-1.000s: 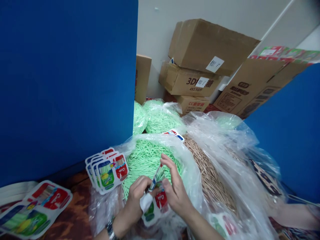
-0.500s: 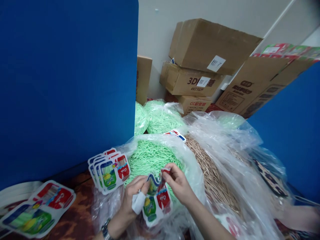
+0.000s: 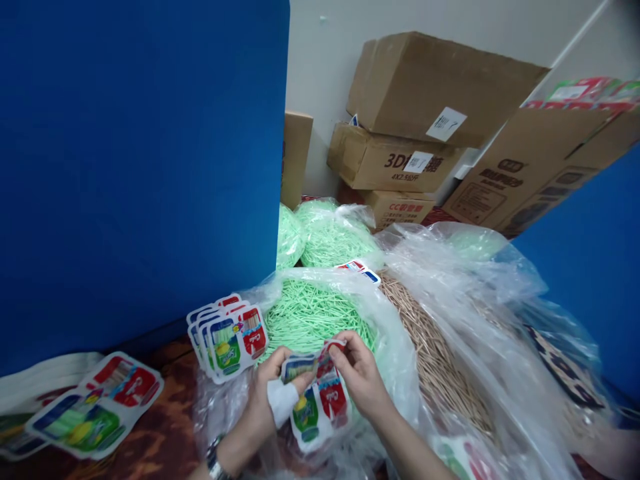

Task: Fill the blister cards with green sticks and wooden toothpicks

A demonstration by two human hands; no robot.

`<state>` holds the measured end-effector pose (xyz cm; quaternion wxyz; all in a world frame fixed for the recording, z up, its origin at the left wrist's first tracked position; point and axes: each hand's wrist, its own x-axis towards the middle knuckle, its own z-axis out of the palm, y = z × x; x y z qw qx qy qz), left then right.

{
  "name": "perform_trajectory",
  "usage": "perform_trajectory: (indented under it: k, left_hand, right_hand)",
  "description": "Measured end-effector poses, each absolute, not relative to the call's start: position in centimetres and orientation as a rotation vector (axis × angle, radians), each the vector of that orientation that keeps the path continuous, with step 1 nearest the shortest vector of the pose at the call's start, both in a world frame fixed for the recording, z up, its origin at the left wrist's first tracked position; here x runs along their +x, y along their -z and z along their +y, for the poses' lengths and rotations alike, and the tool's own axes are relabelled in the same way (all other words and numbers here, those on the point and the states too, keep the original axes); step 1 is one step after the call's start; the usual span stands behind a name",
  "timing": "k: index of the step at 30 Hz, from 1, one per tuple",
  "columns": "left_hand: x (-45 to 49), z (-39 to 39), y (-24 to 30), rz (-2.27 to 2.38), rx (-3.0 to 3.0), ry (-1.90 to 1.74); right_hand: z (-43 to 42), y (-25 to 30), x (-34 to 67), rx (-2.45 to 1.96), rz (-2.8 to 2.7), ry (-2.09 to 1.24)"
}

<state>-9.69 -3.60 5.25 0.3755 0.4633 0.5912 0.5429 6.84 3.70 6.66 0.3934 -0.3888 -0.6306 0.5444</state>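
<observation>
Between my hands is a red, green and blue printed candy pouch (image 3: 320,410) with Cola and Sprite pictures, held over a bag of green candy sticks (image 3: 313,313). My left hand (image 3: 273,393), with a white wrap on it and a watch at the wrist, grips the pouch's upper left side. The fingers of my right hand (image 3: 357,370) pinch its upper right corner. Just left of the green sticks lies a fanned stack of similar pouches (image 3: 230,340). Brown candy sticks (image 3: 433,347) fill another clear bag to the right.
More printed pouches (image 3: 97,407) lie at lower left on the patterned floor. A blue panel (image 3: 140,167) stands on the left. Behind are tied bags of green sticks (image 3: 337,233) and stacked cardboard boxes (image 3: 440,93). Clear plastic (image 3: 493,293) spreads at right.
The pouch's top edge, crumpled and bent before, is now flatter between my hands. My left thumb lies across its front. The whole view has shifted slightly.
</observation>
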Motion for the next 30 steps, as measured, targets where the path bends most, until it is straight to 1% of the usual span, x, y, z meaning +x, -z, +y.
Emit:
perform_trajectory:
  k: [9, 12, 14, 17, 18, 20, 22, 24, 27, 30]
  left_hand:
    - [-10.1, -3.5, -6.1, 1.468, 1.173, -1.479]
    - [-10.3, -4.1, -6.3, 1.437, 1.144, -1.385]
    - [-11.0, -4.8, -6.1, 1.435, 1.126, -1.317]
    - [-13.3, -6.0, -5.2, 1.499, 1.057, -1.327]
    - [-14.4, -6.3, -4.8, 1.546, 1.018, -1.342]
    - [-16.6, -6.6, -3.7, 1.692, 0.973, -1.361]
    - [-18.6, -6.5, -2.5, 1.961, 1.11, -1.388]
    - [-19.9, -6.0, -1.3, 2.281, 1.32, -1.415]
    - [-21.0, -4.9, 0.2, 2.575, 1.468, -1.388]
    - [-21.5, -4.1, 1.1, 2.674, 1.479, -1.328]
  right_hand:
    - [3.0, -6.3, 6.1, -0.989, -1.492, -1.42]
    - [2.3, -6.5, 5.6, -0.974, -1.48, -1.453]
    - [2.1, -6.8, 5.7, -0.95, -1.55, -1.479]
    - [2.8, -7.0, 6.9, -0.921, -1.819, -1.444]
    - [3.3, -6.9, 7.5, -0.944, -1.955, -1.359]
    - [4.5, -6.5, 8.6, -1.066, -2.272, -1.03]
    - [5.5, -5.8, 9.3, -1.221, -2.565, -0.626]
    - [6.0, -5.0, 9.5, -1.315, -2.772, -0.339]
    - [6.2, -4.3, 9.0, -1.349, -2.902, -0.175]
    - [6.4, -4.0, 8.6, -1.364, -2.898, -0.178]
